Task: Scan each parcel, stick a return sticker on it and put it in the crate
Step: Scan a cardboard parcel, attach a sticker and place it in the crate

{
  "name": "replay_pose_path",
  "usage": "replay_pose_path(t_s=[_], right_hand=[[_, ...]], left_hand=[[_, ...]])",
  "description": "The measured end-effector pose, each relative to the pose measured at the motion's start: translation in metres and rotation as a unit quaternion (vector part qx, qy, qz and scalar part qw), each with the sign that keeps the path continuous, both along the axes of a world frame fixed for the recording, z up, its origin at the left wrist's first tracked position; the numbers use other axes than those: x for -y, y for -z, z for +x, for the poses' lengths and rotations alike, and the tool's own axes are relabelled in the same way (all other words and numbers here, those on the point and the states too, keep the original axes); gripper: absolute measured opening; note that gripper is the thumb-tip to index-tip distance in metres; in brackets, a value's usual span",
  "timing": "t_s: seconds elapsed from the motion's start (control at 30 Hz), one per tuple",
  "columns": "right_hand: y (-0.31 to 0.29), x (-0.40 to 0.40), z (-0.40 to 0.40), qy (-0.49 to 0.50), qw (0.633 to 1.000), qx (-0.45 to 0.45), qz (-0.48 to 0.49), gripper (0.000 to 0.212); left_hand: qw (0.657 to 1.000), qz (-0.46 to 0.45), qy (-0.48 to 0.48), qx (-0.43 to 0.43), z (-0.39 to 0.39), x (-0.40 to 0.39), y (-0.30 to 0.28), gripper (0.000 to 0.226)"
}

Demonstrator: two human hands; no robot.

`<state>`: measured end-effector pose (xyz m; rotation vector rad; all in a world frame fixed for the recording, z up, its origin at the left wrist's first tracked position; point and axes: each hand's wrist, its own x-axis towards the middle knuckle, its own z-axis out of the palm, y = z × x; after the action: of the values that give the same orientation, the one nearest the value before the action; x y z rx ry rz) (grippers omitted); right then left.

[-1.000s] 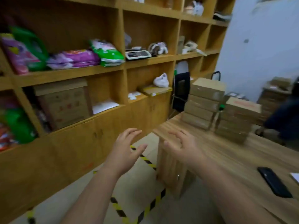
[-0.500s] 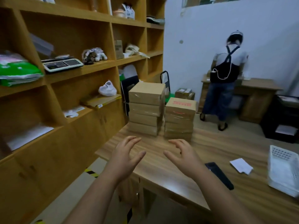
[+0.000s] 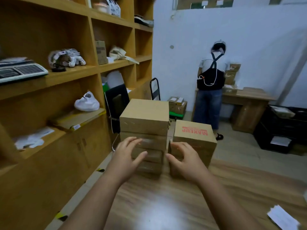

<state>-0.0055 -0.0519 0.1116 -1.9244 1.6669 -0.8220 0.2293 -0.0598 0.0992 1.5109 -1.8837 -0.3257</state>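
Both the left hand (image 3: 127,156) and the right hand (image 3: 184,161) are spread open with fingers apart and hold nothing, reaching to the taller stack of plain brown cardboard parcels (image 3: 144,135) on the pale wooden table (image 3: 166,205), close to its front face. I think that if only one middle parcel is pulled, the top ones may slide off, or the shorter neighbouring stack with the red-printed box (image 3: 194,132), standing just beside, may be pushed. Behind are a black chair (image 3: 116,100), wooden shelves (image 3: 69,75) and another person (image 3: 210,87); a crate I cannot identify with certainty.

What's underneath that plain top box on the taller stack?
Under the top box sit more brown parcels; the left hand hides part of them, so their count is unclear.
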Motion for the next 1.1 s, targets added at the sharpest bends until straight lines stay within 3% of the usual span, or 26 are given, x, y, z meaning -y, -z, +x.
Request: replay_pose_path(t_s=[0.3,0.57,0.7,1.1], right_hand=[[-0.012,0.133,0.022,0.121,0.992,-0.027,-0.022,0.060],[-0.001,0.211,0.029,0.129,0.989,-0.060,0.045,0.066],[0.006,0.222,0.030,0.121,0.990,-0.061,0.041,0.058],[0.006,0.164,0.000,0.121,0.985,0.092,-0.081,0.057]], left_hand=[[0.997,-0.015,-0.066,0.043,0.032,0.156,-0.014,0.055],[0.982,0.113,-0.132,0.070,0.051,0.225,-0.002,0.071],[0.987,0.130,-0.089,-0.028,0.051,0.239,0.003,0.069],[0.982,-0.002,-0.096,-0.163,0.031,0.175,-0.006,0.075]])
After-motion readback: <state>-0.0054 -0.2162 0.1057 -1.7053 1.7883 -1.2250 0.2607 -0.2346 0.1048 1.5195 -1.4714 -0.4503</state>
